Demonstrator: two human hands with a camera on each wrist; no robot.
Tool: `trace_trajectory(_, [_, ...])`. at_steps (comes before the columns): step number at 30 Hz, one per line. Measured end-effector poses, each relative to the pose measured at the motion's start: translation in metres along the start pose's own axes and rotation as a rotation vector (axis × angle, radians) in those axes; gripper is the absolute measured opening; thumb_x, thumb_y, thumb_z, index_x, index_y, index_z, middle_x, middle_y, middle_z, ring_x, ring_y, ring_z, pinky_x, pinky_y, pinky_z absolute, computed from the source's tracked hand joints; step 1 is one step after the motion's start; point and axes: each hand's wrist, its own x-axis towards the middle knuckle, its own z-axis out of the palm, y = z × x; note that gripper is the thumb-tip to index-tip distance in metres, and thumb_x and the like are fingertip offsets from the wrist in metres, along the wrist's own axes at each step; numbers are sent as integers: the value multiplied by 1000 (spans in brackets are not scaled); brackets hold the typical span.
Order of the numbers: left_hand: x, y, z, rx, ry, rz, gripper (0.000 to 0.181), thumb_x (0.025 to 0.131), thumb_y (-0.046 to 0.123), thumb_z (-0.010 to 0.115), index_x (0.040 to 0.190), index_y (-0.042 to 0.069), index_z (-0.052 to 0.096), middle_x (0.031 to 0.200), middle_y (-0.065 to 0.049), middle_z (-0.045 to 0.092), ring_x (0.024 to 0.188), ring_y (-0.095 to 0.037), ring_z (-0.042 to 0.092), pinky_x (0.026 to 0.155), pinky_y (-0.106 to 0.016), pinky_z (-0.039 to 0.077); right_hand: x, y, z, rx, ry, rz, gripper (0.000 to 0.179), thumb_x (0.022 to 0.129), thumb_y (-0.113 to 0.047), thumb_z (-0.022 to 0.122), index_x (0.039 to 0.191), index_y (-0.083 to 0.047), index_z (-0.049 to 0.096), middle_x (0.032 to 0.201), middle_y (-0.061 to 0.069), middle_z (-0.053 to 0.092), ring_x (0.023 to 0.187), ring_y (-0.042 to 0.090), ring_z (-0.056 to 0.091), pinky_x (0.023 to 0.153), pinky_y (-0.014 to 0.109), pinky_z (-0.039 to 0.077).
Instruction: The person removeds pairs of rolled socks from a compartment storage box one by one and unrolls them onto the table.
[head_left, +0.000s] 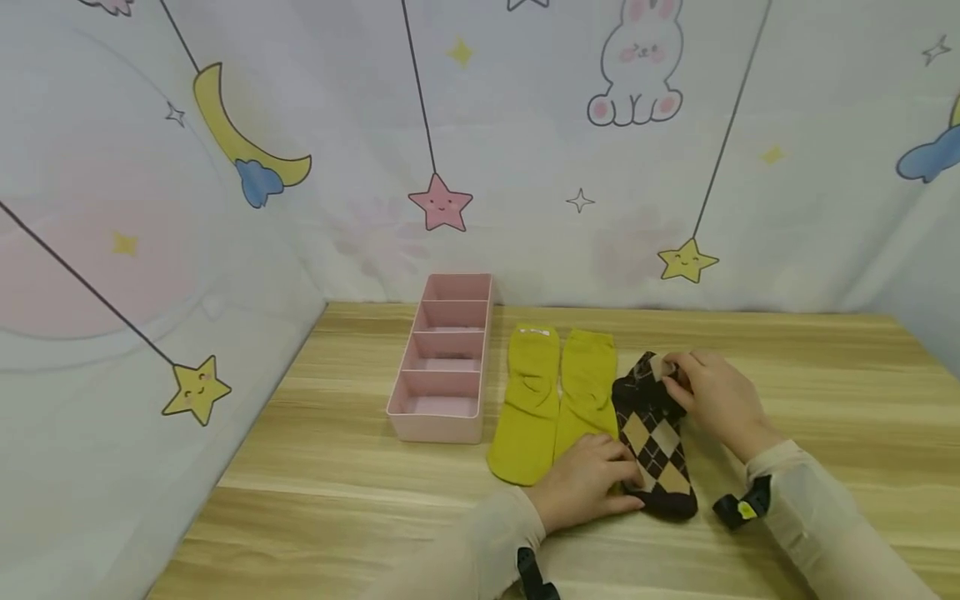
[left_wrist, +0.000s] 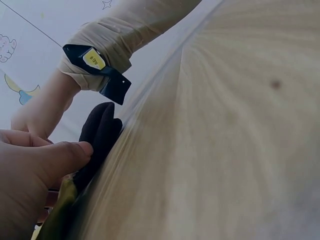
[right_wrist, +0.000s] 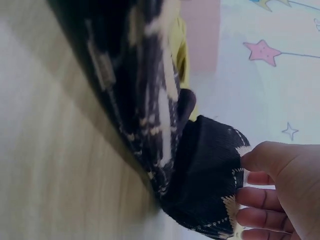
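A dark brown argyle sock (head_left: 653, 454) with tan and beige diamonds lies on the wooden table, its foot toward the person. My right hand (head_left: 716, 400) pinches the cuff, which is bent over in the right wrist view, thumb on one face of the fabric and fingers behind (right_wrist: 287, 187). At the other end my left hand (head_left: 585, 482) holds the sock's left edge near the dark toe (left_wrist: 102, 132) between thumb and fingers. A pair of yellow-green socks, one left (head_left: 528, 408) and one right (head_left: 587, 387), lies flat beside it; the left hand partly covers the right one.
A pink box (head_left: 437, 428) with several compartments in a row stands left of the yellow-green socks. The wooden table (head_left: 322, 467) meets a white curtain (head_left: 525, 250) printed with stars, a moon and a rabbit behind and at the sides.
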Motion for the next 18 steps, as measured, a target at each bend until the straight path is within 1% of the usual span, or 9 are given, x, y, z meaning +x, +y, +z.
trace_trajectory(5, [0,1,-2,-5,-10,7,18,88,44,65,98,29,70,103,14,65,100,-3,56,92,-16,41,3,5,4,35,-101,48,29,88,-16,67,114,-2,64,85,12,58,71,22,54,56,36,46])
trace_trajectory(9, [0,1,-2,-13,-17,9,18,89,43,65,98,29,70,103,14,66,101,-3,56,93,-16,41,5,9,9,51,-141,64,32,89,-19,66,116,-2,62,90,15,59,75,25,57,59,39,49])
trace_trajectory(11, [0,1,-2,-16,-17,10,18,89,43,65,99,29,70,104,14,66,101,-3,56,93,-16,41,5,11,12,49,-151,63,33,89,-20,67,117,-3,62,92,16,60,77,26,58,62,41,50])
trace_trajectory(14, [0,1,-2,-21,-18,9,19,89,43,65,99,29,70,105,13,66,103,-4,56,94,-16,41,6,13,16,47,-166,48,36,87,-24,69,116,-3,63,99,19,62,86,32,60,71,47,52])
trace_trajectory(18, [0,1,-2,-29,-27,14,20,89,43,65,102,29,70,107,13,66,105,-4,56,97,-17,40,7,15,20,46,-186,18,41,85,-28,72,116,-2,64,105,20,63,96,37,60,82,52,50])
